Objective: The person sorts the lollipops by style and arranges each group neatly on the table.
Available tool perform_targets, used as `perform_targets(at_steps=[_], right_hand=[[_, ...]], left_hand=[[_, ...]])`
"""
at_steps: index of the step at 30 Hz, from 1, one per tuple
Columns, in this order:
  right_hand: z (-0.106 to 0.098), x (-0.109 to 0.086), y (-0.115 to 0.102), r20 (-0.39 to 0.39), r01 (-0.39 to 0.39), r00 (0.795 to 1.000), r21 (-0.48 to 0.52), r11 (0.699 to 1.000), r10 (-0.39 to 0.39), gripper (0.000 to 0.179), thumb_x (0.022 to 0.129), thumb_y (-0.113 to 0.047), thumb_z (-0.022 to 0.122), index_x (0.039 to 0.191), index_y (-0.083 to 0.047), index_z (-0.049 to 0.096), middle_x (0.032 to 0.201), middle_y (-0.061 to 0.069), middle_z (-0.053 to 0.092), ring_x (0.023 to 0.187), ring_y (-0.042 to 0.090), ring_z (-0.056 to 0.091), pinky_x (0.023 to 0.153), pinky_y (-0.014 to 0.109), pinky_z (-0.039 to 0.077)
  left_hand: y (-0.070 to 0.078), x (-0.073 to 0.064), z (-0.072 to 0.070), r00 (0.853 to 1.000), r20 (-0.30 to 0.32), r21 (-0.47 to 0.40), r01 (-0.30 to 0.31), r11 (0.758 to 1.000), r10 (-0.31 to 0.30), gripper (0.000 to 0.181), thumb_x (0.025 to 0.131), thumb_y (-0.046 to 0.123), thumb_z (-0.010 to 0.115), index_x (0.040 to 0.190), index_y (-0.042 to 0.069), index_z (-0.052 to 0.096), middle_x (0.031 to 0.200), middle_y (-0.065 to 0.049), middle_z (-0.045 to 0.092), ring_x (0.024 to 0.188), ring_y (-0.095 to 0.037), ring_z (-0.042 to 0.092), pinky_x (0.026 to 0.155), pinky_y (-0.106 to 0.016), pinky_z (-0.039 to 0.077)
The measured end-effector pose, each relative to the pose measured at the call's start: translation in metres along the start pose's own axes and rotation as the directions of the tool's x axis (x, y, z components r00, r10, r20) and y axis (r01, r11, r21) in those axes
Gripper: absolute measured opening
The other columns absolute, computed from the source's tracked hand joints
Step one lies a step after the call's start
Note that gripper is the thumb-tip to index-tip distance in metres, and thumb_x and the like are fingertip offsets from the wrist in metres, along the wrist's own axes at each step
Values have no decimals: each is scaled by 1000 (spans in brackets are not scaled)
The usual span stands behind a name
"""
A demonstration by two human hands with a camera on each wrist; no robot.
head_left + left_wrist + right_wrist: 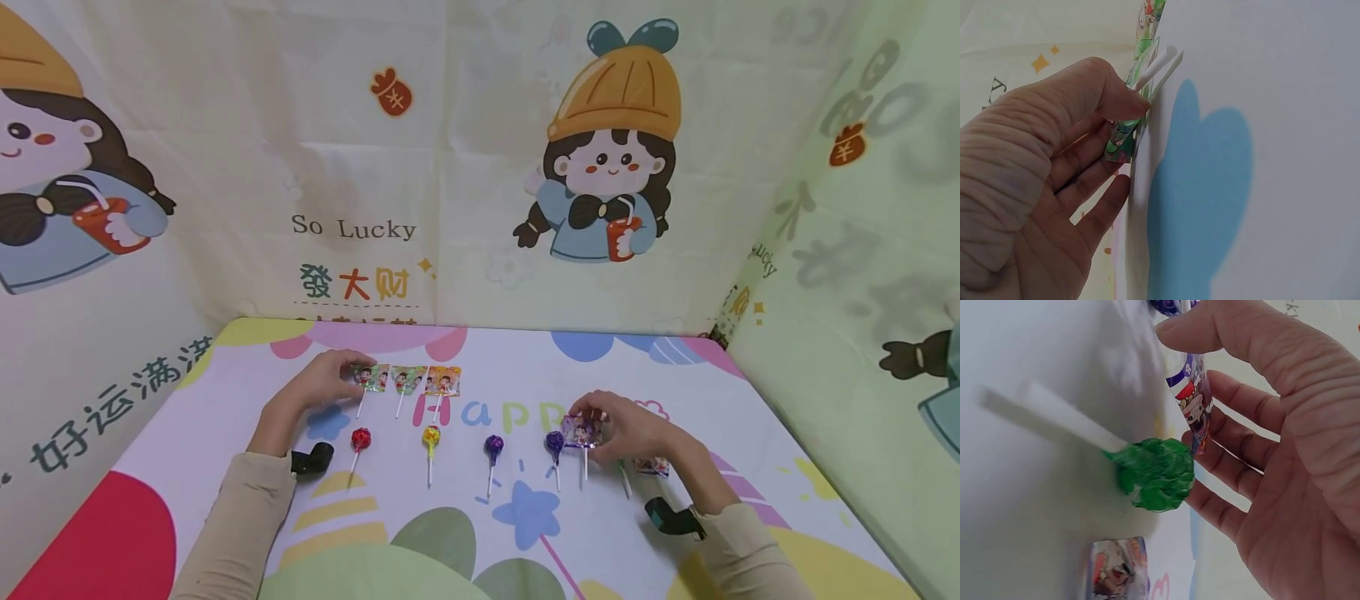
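At the left end of a back row, my left hand pinches a green-wrapped flat lollipop between thumb and fingers. Beside it lie another green flat lollipop and an orange one. My right hand holds a purple-wrapped flat lollipop by its wrapper, its white stick pointing toward me. Close to that packet lies a round purple lollipop. Below the right palm, in the right wrist view, are a round green lollipop and another flat packet.
A front row on the printed tabletop has round lollipops in red, yellow and purple, set apart with sticks toward me. A printed cloth wall stands behind the table. Black wrist devices hang under both wrists.
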State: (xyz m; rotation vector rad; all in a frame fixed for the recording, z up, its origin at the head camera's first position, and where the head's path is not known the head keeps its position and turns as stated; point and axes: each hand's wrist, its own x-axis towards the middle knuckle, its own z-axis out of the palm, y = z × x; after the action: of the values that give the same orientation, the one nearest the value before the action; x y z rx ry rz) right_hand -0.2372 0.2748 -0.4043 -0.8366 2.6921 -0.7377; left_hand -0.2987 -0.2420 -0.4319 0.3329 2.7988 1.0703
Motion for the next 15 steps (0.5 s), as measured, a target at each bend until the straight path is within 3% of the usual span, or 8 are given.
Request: perform_targets(at_steps=[8, 15], right_hand=[[-4, 2, -4, -37, 59, 998, -19, 998, -60, 58, 78, -20, 86, 129, -13, 60, 117, -3, 60, 104, 15, 54, 96, 42, 49], [-7, 6, -10, -49, 64, 997, 17, 998, -64, 58, 79, -18, 85, 130, -12, 59, 118, -1, 60, 105, 19, 53, 97, 52, 48]], left_hand=[[1, 0, 0, 1000, -1, 1, 5, 1000, -5, 54, 86, 12, 81, 137, 10, 63, 143, -18, 58, 132, -41, 49, 113, -59, 38], [3, -1, 0, 1000, -7, 3, 9, 1000, -9, 53, 86, 11, 81, 137, 10, 64, 143, -19, 57, 130, -40, 50, 113, -59, 38]])
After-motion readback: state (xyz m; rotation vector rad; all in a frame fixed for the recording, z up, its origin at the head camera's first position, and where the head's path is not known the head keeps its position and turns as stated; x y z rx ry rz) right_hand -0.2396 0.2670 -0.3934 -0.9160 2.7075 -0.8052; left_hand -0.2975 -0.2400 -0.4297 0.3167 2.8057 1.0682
